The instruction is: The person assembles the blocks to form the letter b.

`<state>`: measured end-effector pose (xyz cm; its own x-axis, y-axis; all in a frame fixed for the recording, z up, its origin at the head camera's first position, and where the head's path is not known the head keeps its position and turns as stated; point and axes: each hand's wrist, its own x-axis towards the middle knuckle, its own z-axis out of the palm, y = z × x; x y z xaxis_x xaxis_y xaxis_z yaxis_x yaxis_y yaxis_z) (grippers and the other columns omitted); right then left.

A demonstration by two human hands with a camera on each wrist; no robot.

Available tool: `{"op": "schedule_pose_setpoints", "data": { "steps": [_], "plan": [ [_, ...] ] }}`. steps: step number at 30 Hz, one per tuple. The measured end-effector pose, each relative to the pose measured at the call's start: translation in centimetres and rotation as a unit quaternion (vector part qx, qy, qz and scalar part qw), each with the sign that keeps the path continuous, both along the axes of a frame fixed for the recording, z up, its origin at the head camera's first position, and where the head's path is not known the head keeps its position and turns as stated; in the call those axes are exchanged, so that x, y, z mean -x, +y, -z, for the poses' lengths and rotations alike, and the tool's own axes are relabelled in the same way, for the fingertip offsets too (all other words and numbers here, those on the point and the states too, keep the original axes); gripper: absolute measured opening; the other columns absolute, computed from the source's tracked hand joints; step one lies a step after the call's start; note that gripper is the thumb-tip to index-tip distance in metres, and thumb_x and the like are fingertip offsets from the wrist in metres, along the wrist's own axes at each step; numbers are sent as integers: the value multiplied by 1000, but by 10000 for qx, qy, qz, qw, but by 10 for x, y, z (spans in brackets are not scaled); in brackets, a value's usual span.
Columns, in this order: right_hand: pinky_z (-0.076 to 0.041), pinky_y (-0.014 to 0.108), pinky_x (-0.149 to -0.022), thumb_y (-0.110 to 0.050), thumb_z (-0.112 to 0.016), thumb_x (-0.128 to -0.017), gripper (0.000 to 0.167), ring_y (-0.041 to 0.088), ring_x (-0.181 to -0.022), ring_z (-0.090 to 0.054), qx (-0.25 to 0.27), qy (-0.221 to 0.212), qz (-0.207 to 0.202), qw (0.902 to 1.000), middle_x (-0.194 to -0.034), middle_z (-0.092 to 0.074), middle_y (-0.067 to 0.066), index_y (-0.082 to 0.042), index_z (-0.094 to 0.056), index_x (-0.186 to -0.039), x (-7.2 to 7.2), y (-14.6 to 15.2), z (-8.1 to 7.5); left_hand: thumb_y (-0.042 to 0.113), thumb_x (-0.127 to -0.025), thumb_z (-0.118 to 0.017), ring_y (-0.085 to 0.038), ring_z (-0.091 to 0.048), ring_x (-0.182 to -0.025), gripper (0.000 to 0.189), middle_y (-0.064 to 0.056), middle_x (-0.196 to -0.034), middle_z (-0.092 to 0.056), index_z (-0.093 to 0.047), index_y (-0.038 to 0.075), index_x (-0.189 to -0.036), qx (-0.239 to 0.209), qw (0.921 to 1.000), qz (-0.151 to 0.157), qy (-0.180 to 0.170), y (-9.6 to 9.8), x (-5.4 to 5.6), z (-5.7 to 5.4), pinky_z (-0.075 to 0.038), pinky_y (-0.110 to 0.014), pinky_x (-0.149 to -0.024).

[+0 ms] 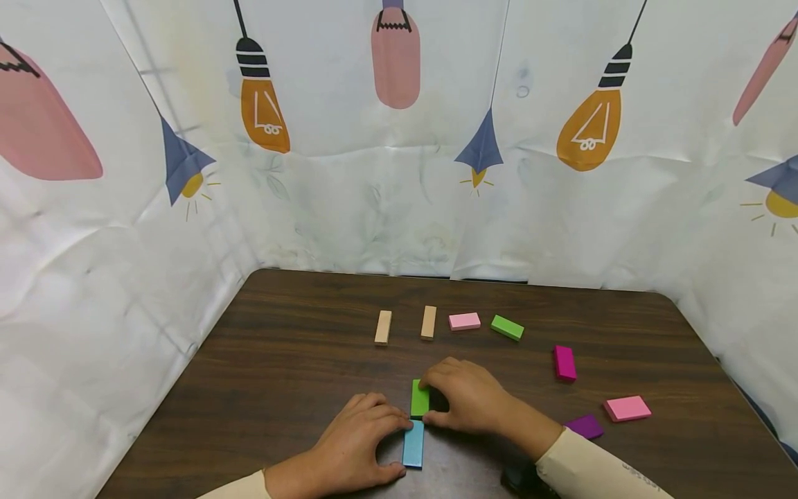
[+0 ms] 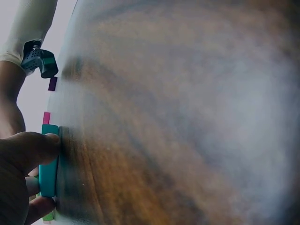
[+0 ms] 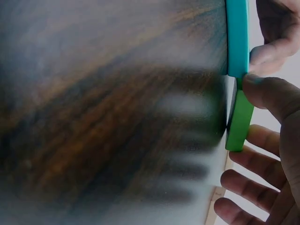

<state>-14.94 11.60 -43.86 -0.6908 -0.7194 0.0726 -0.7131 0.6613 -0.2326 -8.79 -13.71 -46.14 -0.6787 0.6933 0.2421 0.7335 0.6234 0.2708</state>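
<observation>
A light blue block [image 1: 413,443] lies lengthwise on the dark table, and my left hand [image 1: 358,443] pinches it end to end between thumb and fingers. Just beyond it, nearly in line, is a green block [image 1: 420,398]. My right hand [image 1: 467,398] holds that green block by its two ends, thumb at the near end and index finger at the far one. In the right wrist view the green block [image 3: 240,119] looks slightly tilted, its thumb end close against the blue block [image 3: 237,37]. The other right fingers [image 3: 246,185] spread free.
Two plain wooden blocks [image 1: 383,328], a pink block [image 1: 464,321] and another green block [image 1: 508,328] lie toward the back. A magenta block [image 1: 564,364], a second pink block [image 1: 627,409] and a purple block [image 1: 584,426], partly behind the right forearm, curve down the right side.
</observation>
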Motion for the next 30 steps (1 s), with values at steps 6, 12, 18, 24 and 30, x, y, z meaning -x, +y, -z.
{"op": "schedule_pose_setpoints", "data": {
  "steps": [6, 12, 18, 24, 30],
  "plan": [
    [-48, 42, -100, -49, -76, -89, 42, 14, -117, -58, 3, -21, -71, 10000, -120, -67, -9, -21, -71, -120, -2, -1, 1, 54, -83, -80, -9, -54, -110, 47, 16, -122, -65, -72, 25, -120, -16, 10000, 4, 54, 0, 0, 0, -44, -42, -96],
    [-48, 42, -99, -47, -74, -91, 40, 14, -117, -58, 10, -43, -123, 9999, -120, -67, -9, -21, -71, -121, -2, 0, 1, 54, -83, -80, -9, -54, -110, 46, 16, -119, -63, -72, 26, -119, -19, 10000, 10, 89, -1, 0, 0, -44, -43, -95],
    [-48, 42, -100, -45, -72, -94, 37, 14, -119, -57, 47, -101, -160, 9998, -122, -66, -9, -22, -71, -122, -1, 0, 2, 55, -85, -78, -8, -54, -110, 46, 16, -118, -62, -72, 27, -120, 21, 10000, 13, 55, -1, 0, -1, -44, -42, -96],
    [-48, 42, -100, -44, -71, -95, 36, 14, -119, -57, 82, -76, -188, 9998, -123, -66, -10, -22, -71, -123, 0, 0, 4, 54, -84, -79, -8, -54, -111, 47, 14, -118, -61, -72, 27, -121, -1, 10000, -13, 48, -1, 0, -1, -44, -42, -97],
    [-48, 42, -100, -43, -71, -95, 36, 13, -119, -57, 84, -57, -174, 9998, -124, -66, -10, -22, -71, -123, 0, -1, 4, 53, -84, -79, -11, -53, -119, 48, 10, -133, -58, -73, 26, -123, -35, 10000, 13, 18, -1, 0, -1, -43, -44, -99]
  ]
}}
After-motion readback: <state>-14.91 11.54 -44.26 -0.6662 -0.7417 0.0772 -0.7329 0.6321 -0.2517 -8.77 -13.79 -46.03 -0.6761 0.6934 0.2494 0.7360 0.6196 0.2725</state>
